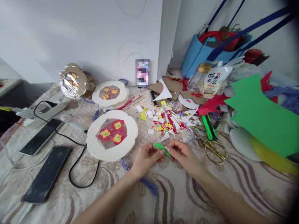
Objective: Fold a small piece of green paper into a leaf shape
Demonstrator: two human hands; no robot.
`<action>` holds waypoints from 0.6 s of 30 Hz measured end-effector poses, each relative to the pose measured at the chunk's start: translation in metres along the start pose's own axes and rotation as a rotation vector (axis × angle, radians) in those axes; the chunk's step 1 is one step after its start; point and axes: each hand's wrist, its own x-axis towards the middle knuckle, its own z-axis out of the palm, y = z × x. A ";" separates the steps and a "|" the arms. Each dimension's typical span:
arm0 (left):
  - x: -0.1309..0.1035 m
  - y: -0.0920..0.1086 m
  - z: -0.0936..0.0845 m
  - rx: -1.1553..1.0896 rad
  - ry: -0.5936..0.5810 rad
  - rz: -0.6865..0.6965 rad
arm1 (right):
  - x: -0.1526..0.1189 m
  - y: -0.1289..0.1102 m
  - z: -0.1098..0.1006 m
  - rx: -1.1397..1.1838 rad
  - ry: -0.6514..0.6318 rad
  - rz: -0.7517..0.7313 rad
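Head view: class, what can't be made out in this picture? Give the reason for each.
All in the head view:
- Middle of the small green piece: hidden by the fingers of the left hand and right hand.
- Screen of the upright phone: blurred into blocks.
- Right end of the large green sheet: cut off by the right edge.
- Bottom of the blue bag's inside: hidden by its walls.

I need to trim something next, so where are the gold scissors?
In the head view, the gold scissors lie right of your right hand, just below the green box cutter.
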 end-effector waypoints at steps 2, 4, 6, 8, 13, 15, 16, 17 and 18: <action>-0.001 0.001 0.001 0.002 0.019 -0.018 | 0.000 -0.001 0.001 0.015 -0.010 0.004; -0.001 0.002 0.001 -0.006 0.028 -0.021 | 0.000 -0.003 0.001 0.024 -0.029 0.009; -0.002 0.002 0.000 -0.013 0.013 -0.012 | 0.000 -0.003 0.001 0.022 -0.052 0.011; -0.001 0.001 0.000 -0.010 -0.011 -0.001 | 0.000 -0.003 0.000 0.009 -0.063 0.006; 0.000 -0.001 -0.001 -0.010 -0.021 0.021 | 0.000 -0.001 0.000 -0.022 -0.059 0.005; 0.000 0.000 -0.001 -0.010 -0.010 0.005 | 0.001 0.000 0.000 -0.024 -0.064 0.007; -0.001 0.001 0.000 -0.008 0.000 -0.005 | 0.001 0.001 0.000 -0.023 -0.065 0.007; -0.001 0.002 0.000 -0.006 0.014 -0.011 | 0.001 0.001 0.000 -0.021 -0.066 0.008; -0.001 0.002 0.000 -0.007 0.026 -0.015 | 0.001 0.000 0.000 -0.019 -0.068 0.010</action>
